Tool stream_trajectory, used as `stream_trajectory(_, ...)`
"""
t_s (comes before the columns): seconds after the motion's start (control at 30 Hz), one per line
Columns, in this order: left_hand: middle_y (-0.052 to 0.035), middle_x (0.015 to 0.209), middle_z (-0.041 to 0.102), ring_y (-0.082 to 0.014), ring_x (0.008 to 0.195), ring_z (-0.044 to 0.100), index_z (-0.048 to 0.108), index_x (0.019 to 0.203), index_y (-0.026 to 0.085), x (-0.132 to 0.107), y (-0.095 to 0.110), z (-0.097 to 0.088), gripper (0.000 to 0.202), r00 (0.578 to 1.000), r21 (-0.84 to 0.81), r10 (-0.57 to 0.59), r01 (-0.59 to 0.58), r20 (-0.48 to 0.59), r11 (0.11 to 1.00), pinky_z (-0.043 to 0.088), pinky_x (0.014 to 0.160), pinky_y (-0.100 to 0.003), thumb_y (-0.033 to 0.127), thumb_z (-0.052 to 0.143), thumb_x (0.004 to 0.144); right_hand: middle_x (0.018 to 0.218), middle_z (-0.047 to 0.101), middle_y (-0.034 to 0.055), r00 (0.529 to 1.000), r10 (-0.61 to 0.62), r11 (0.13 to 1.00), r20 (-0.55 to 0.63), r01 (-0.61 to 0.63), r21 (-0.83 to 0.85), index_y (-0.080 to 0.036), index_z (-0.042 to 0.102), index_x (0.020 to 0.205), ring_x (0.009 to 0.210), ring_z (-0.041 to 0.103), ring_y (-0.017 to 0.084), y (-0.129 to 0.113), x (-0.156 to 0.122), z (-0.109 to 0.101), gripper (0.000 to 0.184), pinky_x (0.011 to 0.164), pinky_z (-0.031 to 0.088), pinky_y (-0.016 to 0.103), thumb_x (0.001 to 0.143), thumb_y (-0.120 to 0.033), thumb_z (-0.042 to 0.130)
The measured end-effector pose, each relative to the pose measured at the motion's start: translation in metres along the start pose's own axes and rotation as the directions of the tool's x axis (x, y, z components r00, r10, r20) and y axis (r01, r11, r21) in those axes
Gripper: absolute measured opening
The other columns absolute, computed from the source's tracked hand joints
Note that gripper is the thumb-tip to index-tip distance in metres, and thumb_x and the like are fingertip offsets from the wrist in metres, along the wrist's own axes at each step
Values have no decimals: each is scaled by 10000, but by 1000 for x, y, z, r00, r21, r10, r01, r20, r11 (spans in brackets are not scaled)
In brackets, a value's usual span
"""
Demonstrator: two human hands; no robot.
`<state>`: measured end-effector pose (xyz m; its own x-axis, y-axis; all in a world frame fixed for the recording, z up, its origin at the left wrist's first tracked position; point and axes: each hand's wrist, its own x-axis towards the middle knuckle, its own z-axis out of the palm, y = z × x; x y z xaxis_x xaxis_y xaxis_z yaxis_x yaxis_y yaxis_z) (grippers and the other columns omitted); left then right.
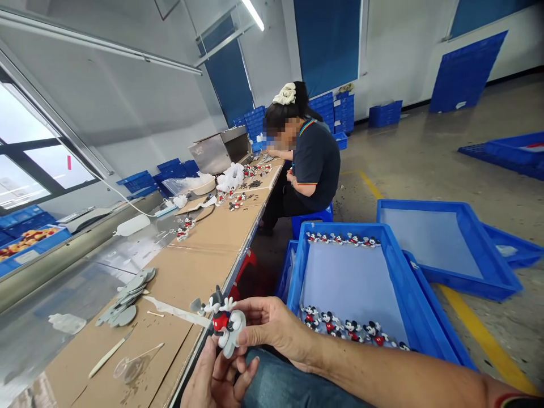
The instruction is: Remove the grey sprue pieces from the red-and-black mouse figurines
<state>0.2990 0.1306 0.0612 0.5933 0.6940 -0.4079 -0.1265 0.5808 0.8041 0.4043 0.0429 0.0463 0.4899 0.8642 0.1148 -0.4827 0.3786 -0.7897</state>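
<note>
A mouse figurine (221, 322) with red shorts and grey and white parts is held up over my lap, beside the table edge. My right hand (274, 328) pinches it from the right by a pale rounded part near its feet. From below, my left hand (221, 377) steadies it with thumb and curled fingers. Left of my hands, on the cardboard-covered table (170, 340), lie a white strip (178, 311), a slim knife with a pale handle (109, 355), a small clear cup (127, 368) with a swab across it, and a stack of flat grey pieces (127, 297).
A blue tray (346, 226) at my right holds rows of similar figurines; another blue tray (429, 238) stands behind it. A co-worker (317, 164) sits farther along the table. A white bottle (68, 323) lies at the left, and more figurines (185, 226) stand farther up the table.
</note>
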Motion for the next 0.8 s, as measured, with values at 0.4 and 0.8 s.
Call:
stream_trajectory(0.4, -52, 742, 766, -176, 676, 731, 740, 720, 149, 9, -16, -9, 166, 972, -132, 233, -228, 24, 965, 608, 701, -226, 125, 834, 586, 829, 694, 26, 990, -26, 989, 136, 5, 151, -121, 730, 1010, 766, 616, 137, 17, 7, -14, 503, 788, 451, 287, 571, -303, 896)
stream_trajectory(0.8, -51, 749, 763, -114, 593, 700, 726, 786, 112, 21, -23, -6, 148, 934, -168, 265, -309, -239, 936, 585, 624, -166, -12, 645, 771, 1068, 699, 37, 980, -194, 963, -43, 182, -199, -215, 661, 1212, 996, 597, 175, 19, 10, -8, 580, 961, 410, 349, 668, -289, 848)
